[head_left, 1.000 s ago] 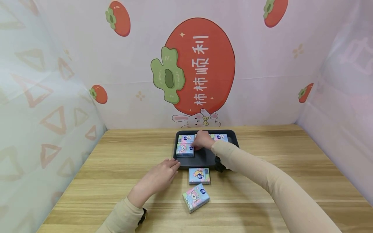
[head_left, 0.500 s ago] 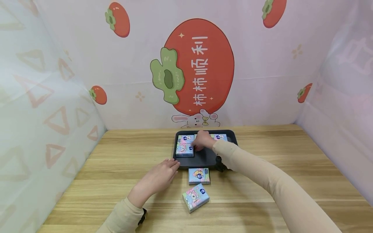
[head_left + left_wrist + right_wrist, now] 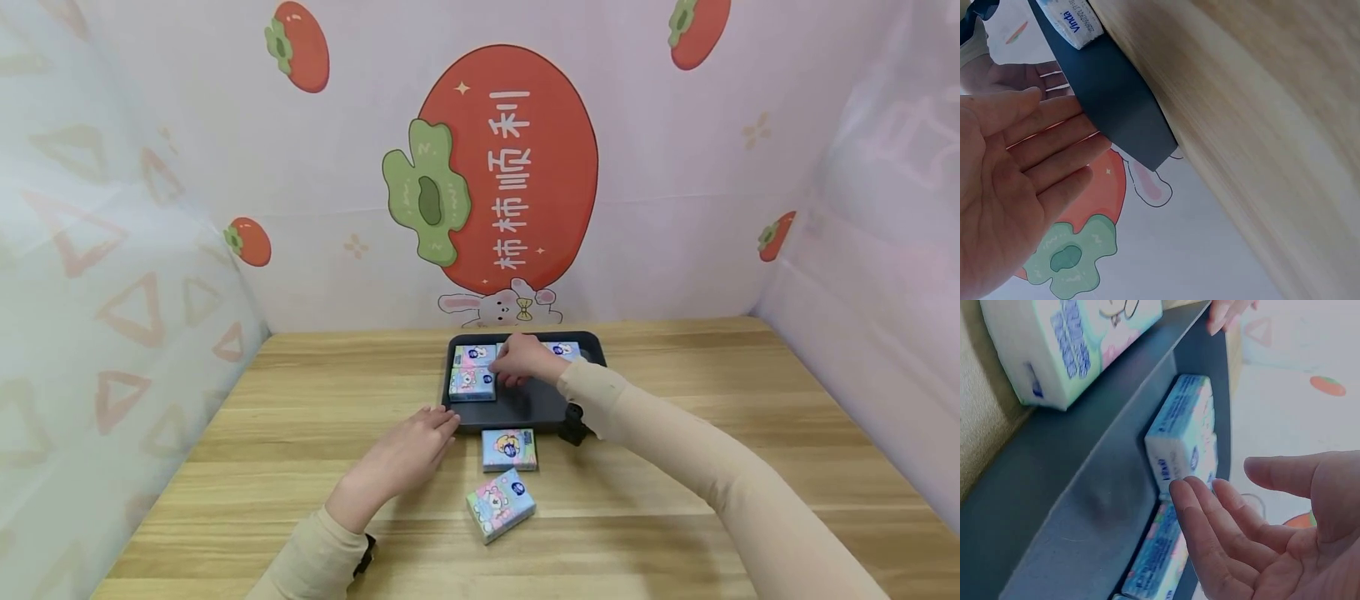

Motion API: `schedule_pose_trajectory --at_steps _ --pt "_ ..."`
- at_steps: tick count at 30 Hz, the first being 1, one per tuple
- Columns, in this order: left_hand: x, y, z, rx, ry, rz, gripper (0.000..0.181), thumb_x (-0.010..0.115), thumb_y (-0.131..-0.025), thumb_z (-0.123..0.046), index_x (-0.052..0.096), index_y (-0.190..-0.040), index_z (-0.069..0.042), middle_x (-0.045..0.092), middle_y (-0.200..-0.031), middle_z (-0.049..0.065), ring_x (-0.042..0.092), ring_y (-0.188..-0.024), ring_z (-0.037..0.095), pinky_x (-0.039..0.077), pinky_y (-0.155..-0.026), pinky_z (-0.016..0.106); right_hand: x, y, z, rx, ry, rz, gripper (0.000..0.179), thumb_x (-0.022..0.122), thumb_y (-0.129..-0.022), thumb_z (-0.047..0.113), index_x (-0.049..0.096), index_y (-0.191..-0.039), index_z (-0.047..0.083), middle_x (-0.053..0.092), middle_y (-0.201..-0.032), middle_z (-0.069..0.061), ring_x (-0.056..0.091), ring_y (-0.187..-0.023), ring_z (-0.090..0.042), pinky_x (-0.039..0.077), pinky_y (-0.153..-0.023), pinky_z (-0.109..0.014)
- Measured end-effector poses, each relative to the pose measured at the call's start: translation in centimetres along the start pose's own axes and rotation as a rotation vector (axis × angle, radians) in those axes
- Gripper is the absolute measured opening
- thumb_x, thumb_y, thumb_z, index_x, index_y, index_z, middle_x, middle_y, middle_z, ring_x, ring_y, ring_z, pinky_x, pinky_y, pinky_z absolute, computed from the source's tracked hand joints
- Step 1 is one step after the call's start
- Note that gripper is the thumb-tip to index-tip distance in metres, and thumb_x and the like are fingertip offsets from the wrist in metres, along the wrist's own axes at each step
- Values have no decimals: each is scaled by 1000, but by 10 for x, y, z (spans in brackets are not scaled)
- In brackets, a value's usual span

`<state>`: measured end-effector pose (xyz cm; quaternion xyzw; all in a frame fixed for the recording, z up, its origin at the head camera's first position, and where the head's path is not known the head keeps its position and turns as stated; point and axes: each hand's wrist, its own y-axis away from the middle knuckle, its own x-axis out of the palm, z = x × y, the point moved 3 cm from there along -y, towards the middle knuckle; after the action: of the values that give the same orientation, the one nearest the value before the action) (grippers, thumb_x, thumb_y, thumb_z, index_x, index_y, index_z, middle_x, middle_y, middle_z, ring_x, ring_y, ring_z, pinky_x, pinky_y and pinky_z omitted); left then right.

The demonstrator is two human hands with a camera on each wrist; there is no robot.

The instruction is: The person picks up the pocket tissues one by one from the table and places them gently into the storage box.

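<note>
A dark tray [image 3: 536, 410] holds several small tissue packs with pastel cartoon prints. Two packs sit at its left, a back one [image 3: 472, 357] and a front one [image 3: 472, 385]. Along the back edge, another pack [image 3: 564, 350] shows at right, and one is mostly behind my right hand [image 3: 527, 358]. That hand hovers over the tray beside the front-left pack; in the right wrist view its fingers [image 3: 1229, 531] are loosely bent with nothing between them. My left hand [image 3: 411, 448] touches the tray's front-left corner, fingers straight.
Two more tissue packs lie on the wooden table [image 3: 337, 375] before the tray: one [image 3: 510, 450] close to its front edge, the other [image 3: 501, 505] nearer me and turned askew. A printed cloth wall [image 3: 315, 167] stands behind the table.
My right hand has loosened its fingers and drawn slightly up and right from the front-left pack. The left hand stays at the tray corner. The head view has shifted slightly.
</note>
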<state>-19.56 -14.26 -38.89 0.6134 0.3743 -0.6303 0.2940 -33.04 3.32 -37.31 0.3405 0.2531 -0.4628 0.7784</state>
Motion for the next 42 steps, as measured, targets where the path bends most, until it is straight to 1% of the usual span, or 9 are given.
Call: schedule_pose_trajectory --at_steps 6,9,13,16,20,26,33,36,42 --pt "0 1 0 24 1 -20 32 53 -96 -15 62 -121 3 62 -124 17 57 -119 31 43 -107 45 0 15 3 -55 33 -17 22 63 -91 26 71 -98 7 73 -91 -8 71 -78 -19 60 -69 -29" --pt "-1 0 0 38 3 -32 32 54 -96 -14 62 -121 4 62 -123 18 57 -118 31 44 -106 45 0 23 3 -75 26 -21 18 64 -91 25 70 -95 8 72 -89 -7 70 -79 -19 59 -70 -29" --pt "-1 0 0 34 -11 -28 32 54 -96 -16 62 -121 3 62 -123 17 58 -118 30 44 -106 44 3 35 4 -107 31 -1 16 64 -91 24 69 -94 9 71 -87 -6 69 -79 -19 57 -70 -28" --pt "-1 0 0 31 -13 -21 33 54 -96 -16 62 -122 3 62 -124 17 57 -119 30 44 -107 44 5 43 4 -129 44 9 14 64 -90 23 70 -93 11 71 -86 -7 67 -76 -18 55 -68 -28" --pt "-1 0 0 30 -8 -20 32 54 -96 -16 62 -122 3 62 -124 17 57 -119 30 43 -107 44 9 53 4 -154 46 7 11 66 -89 23 70 -90 13 70 -82 -6 65 -72 -17 53 -66 -26" --pt "0 -1 0 33 -21 -24 32 54 -96 -16 62 -122 3 62 -123 16 58 -118 30 44 -106 44 16 67 3 -195 52 5 10 68 -88 24 69 -87 14 70 -79 -5 66 -72 -20 53 -64 -24" --pt "0 -1 1 28 -20 -21 32 53 -96 -16 62 -122 2 62 -124 16 58 -118 29 44 -106 43 21 84 1 -250 52 20 4 71 -86 20 69 -86 16 67 -76 2 62 -68 -13 52 -62 -23" --pt "0 -1 1 24 -15 -20 33 53 -97 -16 62 -122 2 62 -124 16 58 -119 29 44 -107 43 25 90 0 -271 70 20 4 72 -85 19 69 -85 16 65 -74 6 59 -67 -9 51 -61 -22" --pt "0 -1 2 23 -13 -17 32 54 -96 -16 62 -122 1 62 -124 15 58 -119 29 44 -107 43 33 100 -3 -299 83 16 6 74 -82 18 68 -83 16 64 -73 7 58 -66 -7 50 -59 -22"
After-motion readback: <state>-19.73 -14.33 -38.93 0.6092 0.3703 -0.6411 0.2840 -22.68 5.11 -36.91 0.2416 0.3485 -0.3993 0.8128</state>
